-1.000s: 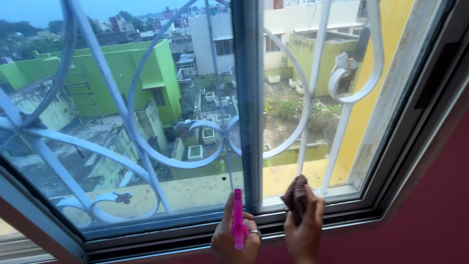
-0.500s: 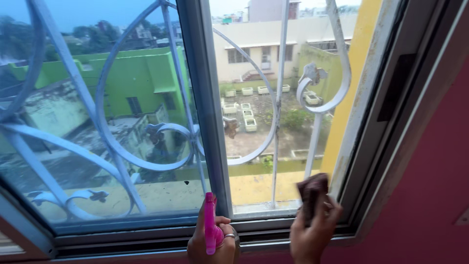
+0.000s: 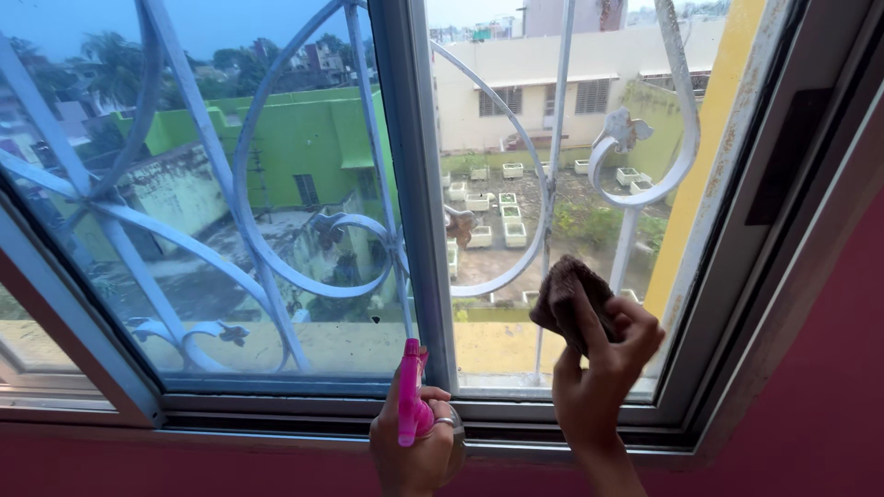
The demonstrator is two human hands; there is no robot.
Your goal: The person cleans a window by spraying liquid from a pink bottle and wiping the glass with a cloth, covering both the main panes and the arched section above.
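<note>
My right hand point(image 3: 597, 377) presses a bunched dark brown cloth point(image 3: 566, 296) flat against the lower part of the right window pane point(image 3: 589, 138). My left hand point(image 3: 419, 446), with a ring on one finger, grips a pink spray bottle point(image 3: 410, 394) upright at the bottom edge, just in front of the grey centre post point(image 3: 419, 184) of the sliding window. The bottle's nozzle points up at the glass.
White curled metal grille bars point(image 3: 276, 230) run outside both panes. The grey frame and its bottom track point(image 3: 304, 414) lie below the hands. A dark red wall point(image 3: 829, 368) stands on the right. Green and cream buildings show beyond the glass.
My right hand has lifted the cloth from the bottom right corner of the pane up and slightly left onto the glass. The left hand with the bottle stays near the sill.
</note>
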